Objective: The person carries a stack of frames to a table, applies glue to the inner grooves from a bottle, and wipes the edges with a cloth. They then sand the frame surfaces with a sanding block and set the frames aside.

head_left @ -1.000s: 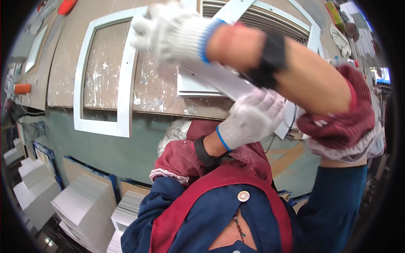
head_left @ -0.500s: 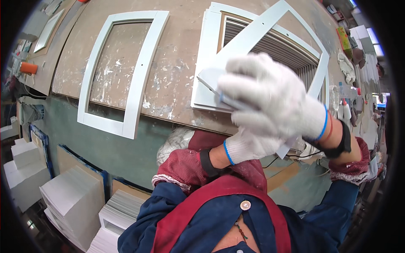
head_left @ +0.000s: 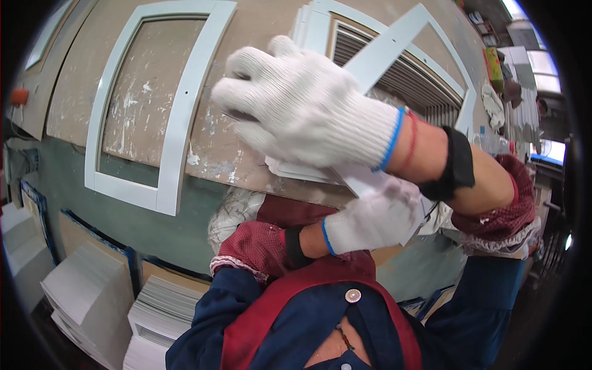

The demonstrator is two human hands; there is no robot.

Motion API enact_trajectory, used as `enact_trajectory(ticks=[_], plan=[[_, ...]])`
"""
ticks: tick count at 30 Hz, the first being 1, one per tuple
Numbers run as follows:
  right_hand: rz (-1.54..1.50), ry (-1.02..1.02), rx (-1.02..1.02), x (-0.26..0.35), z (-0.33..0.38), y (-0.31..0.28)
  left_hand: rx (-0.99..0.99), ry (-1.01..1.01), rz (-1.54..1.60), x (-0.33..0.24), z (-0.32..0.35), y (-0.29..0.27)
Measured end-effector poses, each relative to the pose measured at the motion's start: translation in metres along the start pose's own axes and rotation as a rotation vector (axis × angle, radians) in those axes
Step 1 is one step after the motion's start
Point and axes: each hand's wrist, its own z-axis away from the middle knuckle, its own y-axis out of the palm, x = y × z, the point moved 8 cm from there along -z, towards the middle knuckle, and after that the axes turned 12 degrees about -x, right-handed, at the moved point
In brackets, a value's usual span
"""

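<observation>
Both hands wear white knit gloves with blue cuffs. My right hand is over the bench's front part, left of the stacked frames, its fingers curled. Whatever lies under those fingers is hidden. Lower down, close to my body, my left hand closes on the near part of a white rectangular frame. This frame lies turned at an angle across a stack of similar white frames. My right hand and forearm cover much of it. Another white frame lies flat at the left, its near end jutting past the bench edge.
The brown bench is spotted with white paint. Stacks of white panels stand on the floor at lower left. An orange cup-like object sits at far left. A pale cloth and a clear bottle lie to the right.
My right hand has moved left and away from the angled frame's left corner, where it held a greyish flat object. My left hand stays low by the frame. The view has shifted slightly.
</observation>
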Motion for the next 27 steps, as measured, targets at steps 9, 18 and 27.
enact_trajectory(ticks=[9, 18, 27], plan=[[0.059, -0.043, 0.153, 0.024, 0.035, -0.029, -0.209, -0.049, 0.002, -0.004, -0.006, -0.002], [-0.068, 0.021, 0.023, -0.001, 0.002, -0.007, -0.024, -0.110, -0.013, 0.013, 0.005, 0.002], [0.113, 0.062, 0.184, 0.003, -0.018, 0.019, -0.195, -0.234, 0.159, 0.013, 0.005, -0.008]])
